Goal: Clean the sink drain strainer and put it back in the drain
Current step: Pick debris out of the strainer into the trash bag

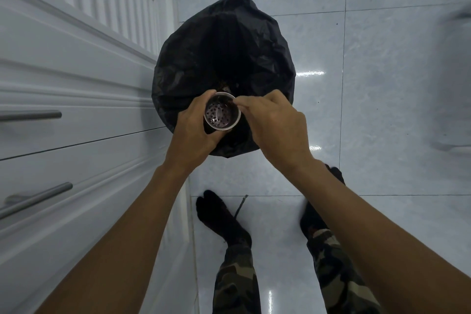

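Note:
A round metal drain strainer [221, 112] with a perforated bottom is held over a bin lined with a black bag [224, 58]. My left hand [195, 125] grips the strainer's body from the left and below. My right hand [270, 120] reaches in from the right, its fingertips at the strainer's upper right rim, where some dark debris sits. The inside of the basket looks dark and wet. Whether the right fingers pinch debris or only touch the rim I cannot tell.
White cabinet drawers with metal bar handles [33, 115] run along the left. The glossy pale tiled floor [382, 109] lies to the right. My feet in black socks [219, 214] stand just behind the bin, with a thin dark stick [240, 208] between them.

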The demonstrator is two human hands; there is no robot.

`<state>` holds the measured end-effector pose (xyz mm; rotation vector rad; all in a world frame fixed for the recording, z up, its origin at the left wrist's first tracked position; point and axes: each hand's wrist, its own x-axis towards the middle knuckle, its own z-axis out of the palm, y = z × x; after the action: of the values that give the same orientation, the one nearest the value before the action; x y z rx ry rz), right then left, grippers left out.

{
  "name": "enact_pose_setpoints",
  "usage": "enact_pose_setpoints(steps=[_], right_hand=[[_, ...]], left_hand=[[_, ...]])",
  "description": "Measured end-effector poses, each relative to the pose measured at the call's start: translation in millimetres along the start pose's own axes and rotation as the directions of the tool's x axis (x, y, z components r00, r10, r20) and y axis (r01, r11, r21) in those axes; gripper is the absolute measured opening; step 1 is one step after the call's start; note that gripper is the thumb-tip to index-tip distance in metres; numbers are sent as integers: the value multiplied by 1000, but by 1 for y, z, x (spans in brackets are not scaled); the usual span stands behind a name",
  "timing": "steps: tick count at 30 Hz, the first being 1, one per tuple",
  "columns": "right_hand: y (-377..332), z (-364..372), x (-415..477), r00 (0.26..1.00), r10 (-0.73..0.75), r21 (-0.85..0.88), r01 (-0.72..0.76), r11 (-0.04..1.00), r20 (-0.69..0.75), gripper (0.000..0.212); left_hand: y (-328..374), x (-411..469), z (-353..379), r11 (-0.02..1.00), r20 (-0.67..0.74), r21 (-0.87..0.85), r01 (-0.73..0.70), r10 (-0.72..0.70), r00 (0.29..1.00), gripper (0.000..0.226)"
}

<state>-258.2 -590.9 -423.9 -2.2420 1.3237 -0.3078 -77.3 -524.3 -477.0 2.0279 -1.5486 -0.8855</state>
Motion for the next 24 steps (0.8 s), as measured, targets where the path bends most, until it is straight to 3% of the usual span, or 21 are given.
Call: enact_pose_setpoints(steps=[3, 5, 7, 9, 13, 17, 19, 22, 24], right_hand=[[-8, 7, -11, 1000, -13, -109, 16, 994, 25, 21], [-14, 11, -12, 995, 98, 35, -99, 994, 35, 19], [-15, 11, -6, 968, 250, 261, -250, 932, 35, 23], [-10, 9, -1, 949, 316, 281, -301, 911, -8, 25], [-5, 6, -6, 966, 252, 101, -247, 964, -47, 19], [-13, 12, -14, 966, 239, 272, -258, 927, 101, 26], [-13, 12, -12, 959, 274, 315, -281, 906, 69, 28], [-6, 10, -9, 949, 314, 232, -298, 926, -34, 27], [-4, 10, -11, 963, 270, 256, -262, 930, 5, 26]], left_hand=[[3, 3, -1, 994, 15, 102, -28, 27, 1000, 75], [3, 3, -2, 988, 22, 152, -32, 29, 999, 76], [3, 2, -2, 989, 31, 146, -28, 24, 999, 76], [3, 0, -1, 991, 40, 132, -36, 31, 999, 75], [0, 3, -3, 992, 27, 123, -24, 21, 999, 74], [2, 4, -3, 997, 34, 76, -11, 9, 999, 77], [5, 3, -2, 999, 43, 43, -21, 20, 999, 76], [7, 3, -1, 1000, 28, 12, -16, 15, 999, 74], [6, 4, -2, 1000, 29, 7, 8, -8, 1000, 76]])
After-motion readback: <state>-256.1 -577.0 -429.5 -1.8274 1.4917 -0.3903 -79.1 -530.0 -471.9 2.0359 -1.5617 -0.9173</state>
